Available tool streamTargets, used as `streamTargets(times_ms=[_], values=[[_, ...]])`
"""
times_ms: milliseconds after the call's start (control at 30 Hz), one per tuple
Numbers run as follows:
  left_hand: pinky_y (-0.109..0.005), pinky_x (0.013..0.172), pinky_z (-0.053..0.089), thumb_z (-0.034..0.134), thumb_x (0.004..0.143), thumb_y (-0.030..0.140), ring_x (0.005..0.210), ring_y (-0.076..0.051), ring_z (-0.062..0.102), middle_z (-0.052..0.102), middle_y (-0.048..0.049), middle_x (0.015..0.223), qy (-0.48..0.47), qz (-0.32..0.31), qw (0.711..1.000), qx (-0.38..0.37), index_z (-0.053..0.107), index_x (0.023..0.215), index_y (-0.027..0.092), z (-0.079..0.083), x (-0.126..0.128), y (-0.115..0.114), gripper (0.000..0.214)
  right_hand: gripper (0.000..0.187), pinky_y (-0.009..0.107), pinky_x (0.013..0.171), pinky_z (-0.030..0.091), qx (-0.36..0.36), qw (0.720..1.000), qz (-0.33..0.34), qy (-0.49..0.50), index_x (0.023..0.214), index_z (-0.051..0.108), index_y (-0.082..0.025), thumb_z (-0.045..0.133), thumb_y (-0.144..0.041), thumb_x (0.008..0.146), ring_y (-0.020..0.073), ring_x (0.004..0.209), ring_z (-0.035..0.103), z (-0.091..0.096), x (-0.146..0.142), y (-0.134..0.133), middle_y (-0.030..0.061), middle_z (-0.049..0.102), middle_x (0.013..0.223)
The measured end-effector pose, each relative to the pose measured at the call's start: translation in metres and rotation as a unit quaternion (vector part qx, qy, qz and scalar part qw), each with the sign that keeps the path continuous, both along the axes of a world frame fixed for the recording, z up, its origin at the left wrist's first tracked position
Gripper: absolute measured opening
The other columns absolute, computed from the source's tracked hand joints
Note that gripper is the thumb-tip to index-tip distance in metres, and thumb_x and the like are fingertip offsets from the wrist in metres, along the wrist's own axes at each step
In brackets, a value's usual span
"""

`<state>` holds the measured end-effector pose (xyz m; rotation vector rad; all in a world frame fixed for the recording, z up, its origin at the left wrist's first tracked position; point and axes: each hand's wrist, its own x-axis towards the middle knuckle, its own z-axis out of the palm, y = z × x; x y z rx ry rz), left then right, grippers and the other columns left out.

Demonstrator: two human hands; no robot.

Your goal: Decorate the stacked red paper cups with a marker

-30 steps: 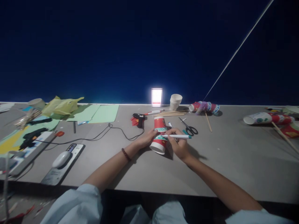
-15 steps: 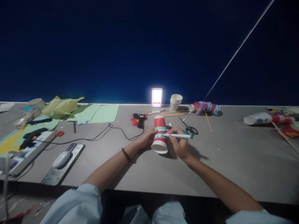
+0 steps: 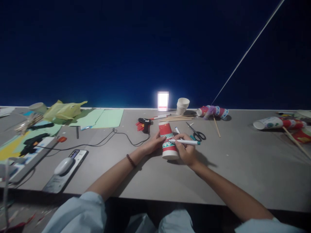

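Observation:
Two paper cups joined end to end, covered in red with teal-patterned bands, make one piece (image 3: 169,152) at the middle of the table. My left hand (image 3: 153,144) is closed round its left side, thumb on the middle. My right hand (image 3: 187,151) pinches a white marker (image 3: 188,141) with a teal end, held nearly level. The marker's tip meets the patterned band, or hovers just over it; I cannot tell which. Beyond the left hand lies a black glue gun (image 3: 145,124) on red scraps. Black scissors (image 3: 198,134) rest just past the right hand.
White paper cups (image 3: 182,105) stand stacked at the back near wooden sticks (image 3: 178,118). Decorated cup pieces lie right, one with a purple band (image 3: 211,111). On the left are a power strip (image 3: 34,158), a phone (image 3: 76,161), green paper (image 3: 110,118) and a yellow bag (image 3: 63,110).
The joined cups have turned and tilted, so their near end has swung right and its opening faces less toward me. The marker remains in my right hand, almost in place.

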<state>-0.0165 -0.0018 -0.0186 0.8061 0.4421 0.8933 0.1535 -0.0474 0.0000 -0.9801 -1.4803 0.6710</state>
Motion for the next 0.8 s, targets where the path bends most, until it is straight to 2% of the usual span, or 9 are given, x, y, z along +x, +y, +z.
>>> streamTargets(times_ms=[133,333,533,800], values=[[-0.044,0.098,0.046,0.073,0.082,0.028,0.105,-0.027,0.066,0.067,-0.0158,0.119,0.01,0.004,1.0,-0.002,0.058,0.121,0.014,0.0008,0.0008,-0.0008,0.045,0.004,0.031,0.073,0.049,-0.001,1.0,-0.01,-0.015,0.081,0.058,-0.022,0.056,-0.024,0.084,0.0185,0.078,0.061,0.0013,-0.0002,-0.0001,0.0009,0.063,0.08],[-0.039,0.091,0.049,0.07,0.083,0.03,0.099,-0.025,0.067,0.069,-0.0142,0.111,0.006,0.0,1.0,-0.013,0.058,0.121,0.014,-0.0027,-0.0009,0.0026,0.044,0.005,0.032,0.076,0.05,-0.004,1.0,0.008,0.001,0.083,0.058,-0.022,0.055,-0.025,0.087,0.0184,0.081,0.063,-0.0025,-0.0005,0.0024,0.0007,0.063,0.082],[-0.038,0.09,0.049,0.074,0.078,0.024,0.096,-0.024,0.067,0.069,-0.0127,0.109,0.012,0.005,1.0,-0.018,0.06,0.114,0.014,0.0032,-0.0011,-0.0004,0.04,0.007,0.034,0.077,0.051,-0.012,1.0,0.006,0.005,0.083,0.058,-0.022,0.056,-0.026,0.087,0.0201,0.082,0.064,-0.0022,-0.0002,0.0021,0.0015,0.063,0.083],[-0.037,0.088,0.049,0.075,0.077,0.03,0.094,-0.023,0.067,0.069,-0.0121,0.106,0.028,0.019,0.999,0.003,0.061,0.111,0.015,0.0061,-0.0004,-0.0018,0.039,0.006,0.034,0.077,0.052,0.0,1.0,0.008,0.009,0.084,0.058,-0.022,0.056,-0.026,0.088,0.0194,0.082,0.064,-0.0024,-0.0006,0.0015,0.0017,0.064,0.084]])
